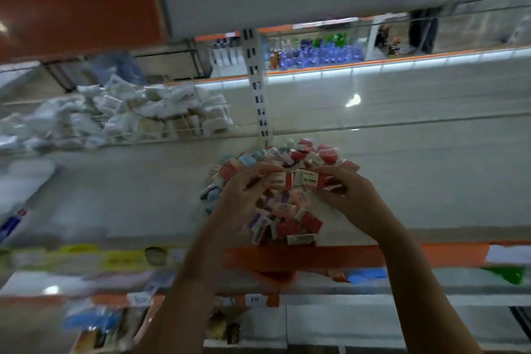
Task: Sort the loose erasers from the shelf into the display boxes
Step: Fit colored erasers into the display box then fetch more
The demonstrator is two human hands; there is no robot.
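Now both hands (293, 190) pinch erasers (309, 179) above shelf edge (301, 256).

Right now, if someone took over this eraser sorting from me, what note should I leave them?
Left hand: pinching a red-and-white eraser above the pile.
Right hand: pinching a second boxed eraser beside the first.
Pile of loose erasers: heaped on the shelf, under both hands, near its orange front edge.
Done: two erasers picked up; none visibly sorted.
Left: no display boxes show in this view, so find them, then sort nearly the whole pile.
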